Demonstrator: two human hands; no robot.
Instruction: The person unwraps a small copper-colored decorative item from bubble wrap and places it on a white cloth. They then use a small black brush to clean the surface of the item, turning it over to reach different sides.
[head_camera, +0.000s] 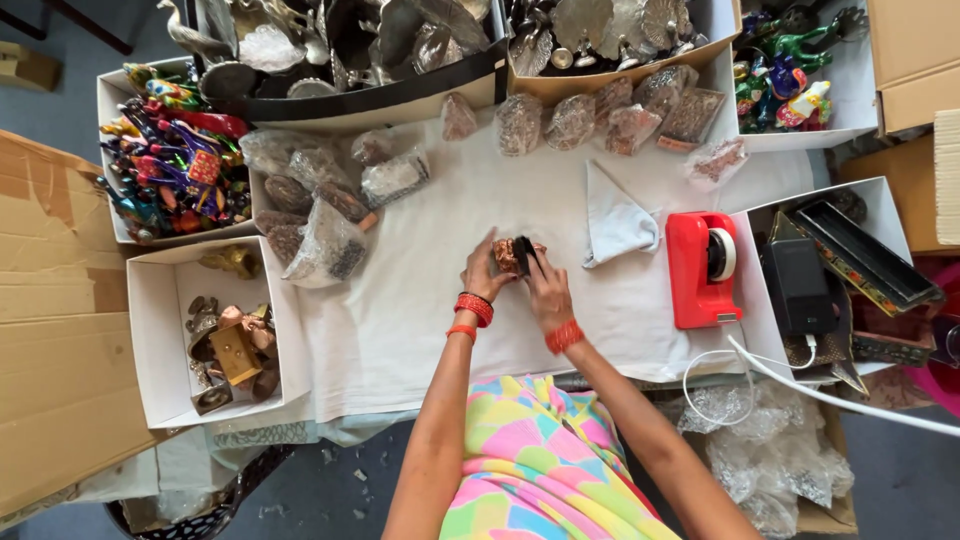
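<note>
Red tape dispenser (702, 268), white tablecloth (420, 300)

The person wears a sleeveless garment of bright pink, yellow, green and blue patches (540, 460). Stacked red beaded bangles (474, 309) circle the left wrist, just behind the fingers, with an orange band (461, 331) beside them. An orange-red bangle (564, 337) rings the right wrist.

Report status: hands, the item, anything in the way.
Left hand and right hand both clasp small brown ornament over white cloth. Folded cloth, red tape dispenser nearby, apart.
</note>
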